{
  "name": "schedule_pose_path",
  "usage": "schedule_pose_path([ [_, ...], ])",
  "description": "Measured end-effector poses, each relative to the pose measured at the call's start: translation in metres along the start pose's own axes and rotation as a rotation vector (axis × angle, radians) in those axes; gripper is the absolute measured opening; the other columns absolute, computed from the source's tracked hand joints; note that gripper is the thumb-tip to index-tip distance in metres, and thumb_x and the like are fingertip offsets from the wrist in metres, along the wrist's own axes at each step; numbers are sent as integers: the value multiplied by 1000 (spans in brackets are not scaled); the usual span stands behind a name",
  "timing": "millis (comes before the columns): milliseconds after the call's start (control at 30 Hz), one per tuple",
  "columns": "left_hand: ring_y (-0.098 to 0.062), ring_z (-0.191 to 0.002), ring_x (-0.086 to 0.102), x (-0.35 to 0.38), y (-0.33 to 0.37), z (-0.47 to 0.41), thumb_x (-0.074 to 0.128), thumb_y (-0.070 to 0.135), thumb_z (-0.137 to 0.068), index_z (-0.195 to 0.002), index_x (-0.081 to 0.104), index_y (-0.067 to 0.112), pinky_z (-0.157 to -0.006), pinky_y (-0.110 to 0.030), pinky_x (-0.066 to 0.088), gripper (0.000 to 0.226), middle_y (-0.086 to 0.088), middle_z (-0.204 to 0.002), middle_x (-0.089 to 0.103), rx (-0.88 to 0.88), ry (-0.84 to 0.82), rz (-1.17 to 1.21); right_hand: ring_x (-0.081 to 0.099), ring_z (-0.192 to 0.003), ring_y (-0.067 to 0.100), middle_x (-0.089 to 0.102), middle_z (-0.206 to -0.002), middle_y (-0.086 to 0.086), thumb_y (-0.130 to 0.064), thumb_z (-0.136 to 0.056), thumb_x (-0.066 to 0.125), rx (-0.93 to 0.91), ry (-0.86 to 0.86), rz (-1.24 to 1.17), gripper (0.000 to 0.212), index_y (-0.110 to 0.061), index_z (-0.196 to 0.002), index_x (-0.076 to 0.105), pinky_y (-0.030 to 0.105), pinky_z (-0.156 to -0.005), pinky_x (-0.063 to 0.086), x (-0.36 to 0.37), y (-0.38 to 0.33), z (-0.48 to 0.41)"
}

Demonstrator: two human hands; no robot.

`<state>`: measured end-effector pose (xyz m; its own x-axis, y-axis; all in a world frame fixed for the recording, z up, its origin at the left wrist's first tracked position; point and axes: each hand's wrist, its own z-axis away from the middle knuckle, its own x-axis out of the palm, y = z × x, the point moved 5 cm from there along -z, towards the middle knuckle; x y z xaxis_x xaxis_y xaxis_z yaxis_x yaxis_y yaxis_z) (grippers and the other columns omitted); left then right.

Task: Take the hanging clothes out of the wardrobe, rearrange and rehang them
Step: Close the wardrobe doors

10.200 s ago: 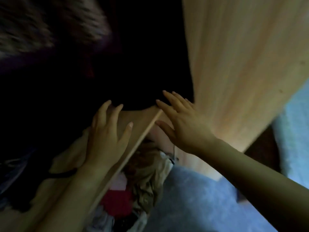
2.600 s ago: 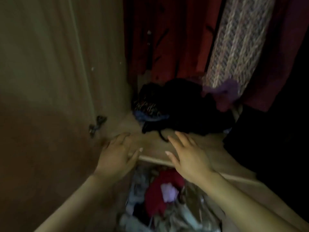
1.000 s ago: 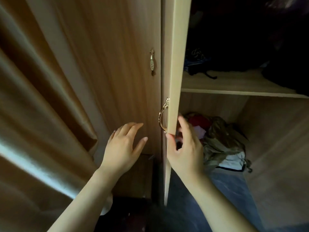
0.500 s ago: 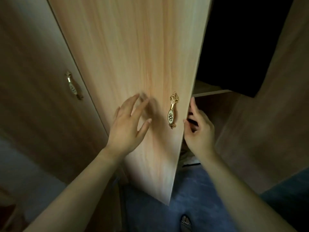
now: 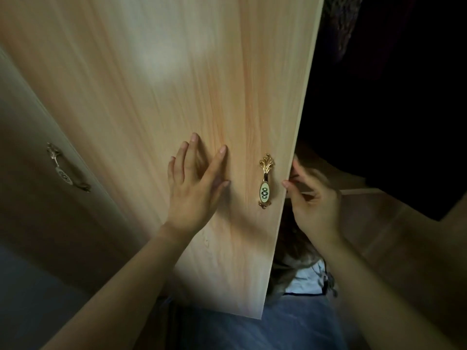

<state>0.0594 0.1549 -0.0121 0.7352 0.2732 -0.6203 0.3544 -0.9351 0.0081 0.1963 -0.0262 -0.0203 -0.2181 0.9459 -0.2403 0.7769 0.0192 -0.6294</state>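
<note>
A light wooden wardrobe door (image 5: 177, 97) fills most of the view, swung partly across the opening. My left hand (image 5: 194, 188) lies flat on its front, fingers spread, just left of the gold and white handle (image 5: 265, 183). At the door's free edge my right hand (image 5: 313, 198) curls its fingers around the edge, thumb toward the front. Behind the door the wardrobe interior (image 5: 391, 109) is very dark; a patterned hanging garment (image 5: 338, 24) shows dimly at the top. No garment is in either hand.
A second wardrobe door (image 5: 50, 198) with a matching handle (image 5: 67, 170) stands shut at the left. A shelf (image 5: 353, 190) and a heap of crumpled clothes (image 5: 300, 271) show low in the opening. Blue carpet (image 5: 278, 329) covers the floor below.
The door has swung further across the opening, hiding more of the interior. My left hand now presses flat on the front and my right hand keeps hold of the edge.
</note>
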Motion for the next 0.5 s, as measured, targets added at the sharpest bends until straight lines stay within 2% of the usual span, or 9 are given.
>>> schedule_pose_path([
  [133,-38,-138,17,22,-5,-12,58,43,-90,-145,19,34,-106,-58,27,68,-17,-150,12,-15,25,-93,57,-94,-9,54,-106,-23,-5,-82,68,24,-38,-68,54,-17,-130,48,11,-86,44,14,29,-23],
  [367,-34,-136,19,38,-11,-29,52,48,-91,-144,21,36,-106,-51,20,63,-15,-150,15,-54,57,-192,58,-99,-2,54,-108,-22,-2,-84,65,97,-80,-122,56,-20,-133,45,12,-90,45,34,53,-52],
  [500,-34,-134,24,36,-14,-32,54,44,-91,-142,31,35,-104,-51,26,57,-14,-149,19,-35,53,-215,57,-95,-5,60,-107,-7,-3,-85,64,61,-71,-65,54,-17,-134,46,10,-87,45,39,56,-55],
])
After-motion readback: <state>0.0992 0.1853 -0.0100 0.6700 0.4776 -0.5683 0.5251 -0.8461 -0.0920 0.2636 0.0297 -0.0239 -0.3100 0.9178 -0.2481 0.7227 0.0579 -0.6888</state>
